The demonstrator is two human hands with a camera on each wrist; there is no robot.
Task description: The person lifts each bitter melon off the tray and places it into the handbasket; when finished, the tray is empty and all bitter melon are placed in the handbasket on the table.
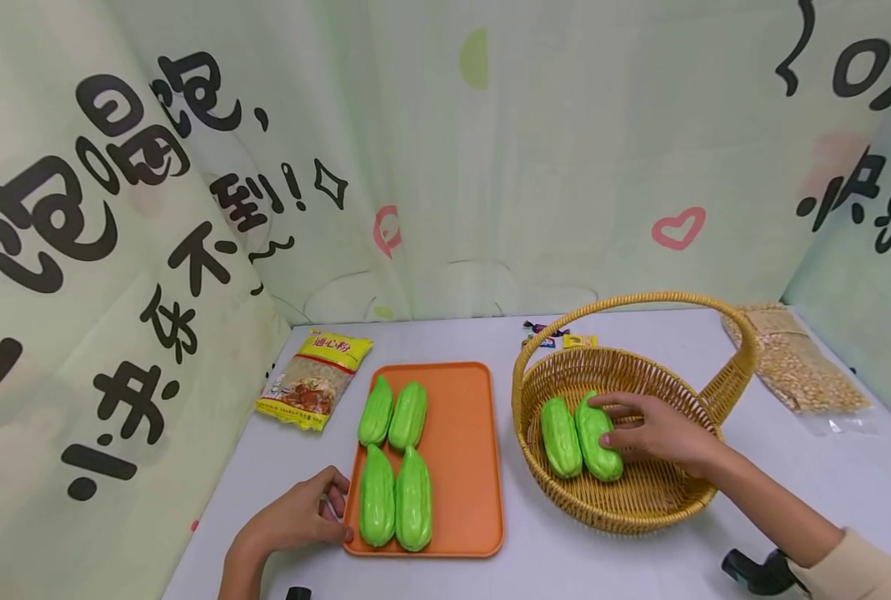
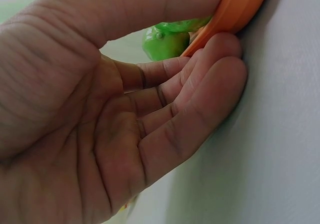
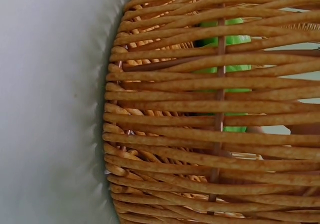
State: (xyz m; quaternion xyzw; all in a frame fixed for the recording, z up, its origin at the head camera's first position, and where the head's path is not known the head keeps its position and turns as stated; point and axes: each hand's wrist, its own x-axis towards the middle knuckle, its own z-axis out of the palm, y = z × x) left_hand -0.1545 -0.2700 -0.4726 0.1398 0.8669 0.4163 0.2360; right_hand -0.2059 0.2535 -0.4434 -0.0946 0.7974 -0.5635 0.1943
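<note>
Green gourd [image 1: 598, 437] under your right hand [image 1: 651, 429] sits right of centre in the frame, inside the wicker basket [image 1: 633, 521]. Long axis runs roughly up-down, top end leaning slightly left; your right hand comes in across it from the right and is clearly the nearer. Fingertips touch its upper end, thumb on its right side; can't tell if that's a firm grip, and basket weave blocks most of your right wrist view. Second gourd [image 1: 561, 437] lies alongside, just left, so I'd expect little finger room on that flank. Your left hand [image 1: 298, 517], lower left of centre and well apart from the right, pinches the left rim of the orange tray [image 1: 463, 458], across the frame from the basket.
</note>
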